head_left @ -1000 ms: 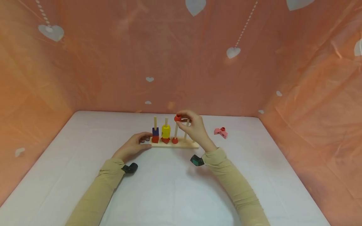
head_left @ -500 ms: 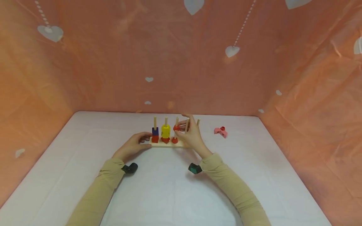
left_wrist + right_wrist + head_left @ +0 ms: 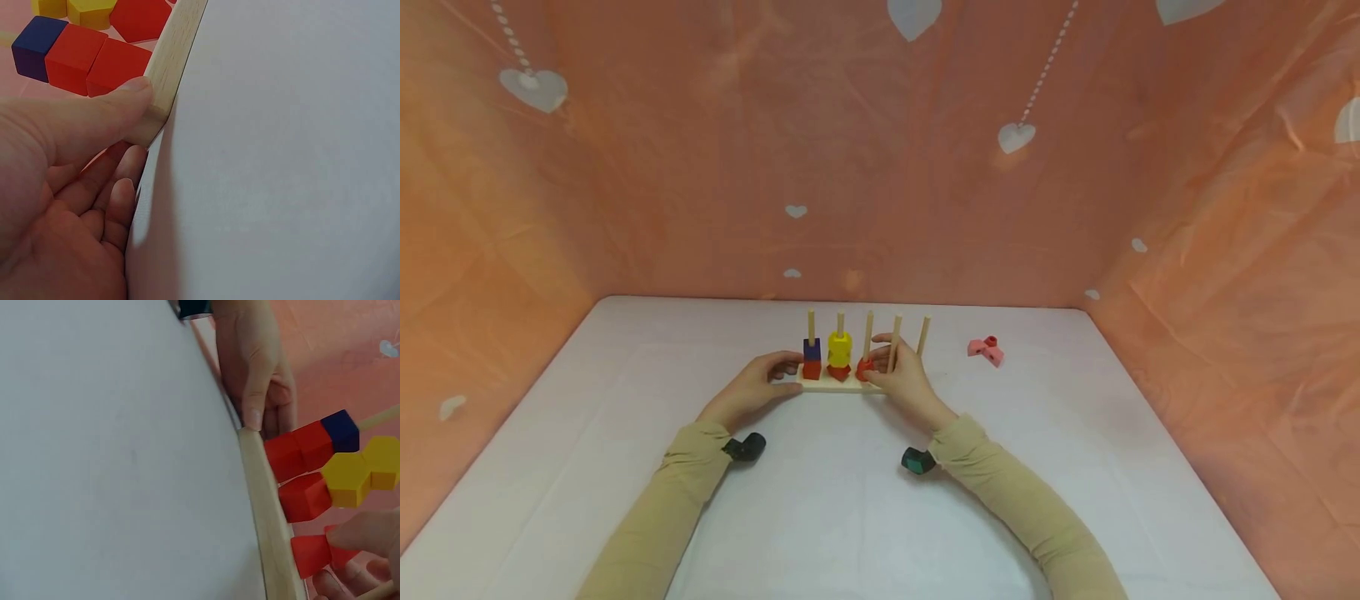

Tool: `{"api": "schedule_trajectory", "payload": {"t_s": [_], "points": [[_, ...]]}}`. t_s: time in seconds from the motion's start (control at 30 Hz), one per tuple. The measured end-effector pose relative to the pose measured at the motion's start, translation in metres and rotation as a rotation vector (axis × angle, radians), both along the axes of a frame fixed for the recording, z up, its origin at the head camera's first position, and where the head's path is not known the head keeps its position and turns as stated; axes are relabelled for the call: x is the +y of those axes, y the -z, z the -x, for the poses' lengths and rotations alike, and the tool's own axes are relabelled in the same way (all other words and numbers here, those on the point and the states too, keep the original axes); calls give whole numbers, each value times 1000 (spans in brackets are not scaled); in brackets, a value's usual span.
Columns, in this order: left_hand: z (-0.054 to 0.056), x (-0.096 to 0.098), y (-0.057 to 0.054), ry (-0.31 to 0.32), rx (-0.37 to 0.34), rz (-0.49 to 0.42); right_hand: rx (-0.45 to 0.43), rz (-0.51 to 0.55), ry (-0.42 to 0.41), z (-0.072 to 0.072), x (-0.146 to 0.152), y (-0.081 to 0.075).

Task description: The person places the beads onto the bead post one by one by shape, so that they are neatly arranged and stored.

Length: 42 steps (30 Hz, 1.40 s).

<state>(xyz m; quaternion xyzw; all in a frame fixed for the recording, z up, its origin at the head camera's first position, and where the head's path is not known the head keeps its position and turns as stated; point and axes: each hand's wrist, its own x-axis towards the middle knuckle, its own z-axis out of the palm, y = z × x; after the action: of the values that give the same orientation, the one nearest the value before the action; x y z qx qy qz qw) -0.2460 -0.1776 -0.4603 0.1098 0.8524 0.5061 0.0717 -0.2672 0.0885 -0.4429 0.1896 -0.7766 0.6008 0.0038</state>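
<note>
A wooden peg board carries a row of upright pegs. My left hand grips its left end, the thumb on the front edge and the fingers curled behind. With its thumb and fingers, my right hand pinches a red block low on the third peg, against another red block; its fingers partly cover both. On the first peg a blue cube tops red cubes. Yellow blocks sit above a red block on the second. The two right-hand pegs bear no blocks that I can see.
Right of the board lie pink blocks and a small red block on the white table. Dark wrist cameras sit under both sleeves. Orange cloth walls in the back and sides.
My right hand has come down along the third peg, taking the red block from the peg's top to the red block at its bottom. My left hand has kept its place.
</note>
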Motion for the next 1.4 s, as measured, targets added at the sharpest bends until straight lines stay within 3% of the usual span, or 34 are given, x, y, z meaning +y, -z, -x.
{"api": "schedule_trajectory", "payload": {"t_s": [0.1, 0.27, 0.53, 0.77, 0.87, 1.1, 1.23, 1.4], "points": [[-1, 0, -1, -6, -10, -4, 7, -8, -2, -2, 2, 0], [-3, 1, -3, 6, -14, -3, 61, -111, 11, -11, 10, -10], [-4, -1, -9, 21, 28, 10, 201, -290, -115, -26, 38, -34], [-4, -2, -7, 30, 39, 7, 227, -279, -188, -35, 70, -53], [-4, -2, -6, 37, 50, 6, 239, -268, -151, -35, 86, -64], [-3, 0, -5, 20, 11, -2, 251, -267, 31, -23, 125, -80], [-2, 0, -5, 21, 17, -5, 234, -250, 125, -9, 146, -80], [-2, 0, -2, 10, 1, -7, 209, -264, 199, 14, 169, -67]]}}
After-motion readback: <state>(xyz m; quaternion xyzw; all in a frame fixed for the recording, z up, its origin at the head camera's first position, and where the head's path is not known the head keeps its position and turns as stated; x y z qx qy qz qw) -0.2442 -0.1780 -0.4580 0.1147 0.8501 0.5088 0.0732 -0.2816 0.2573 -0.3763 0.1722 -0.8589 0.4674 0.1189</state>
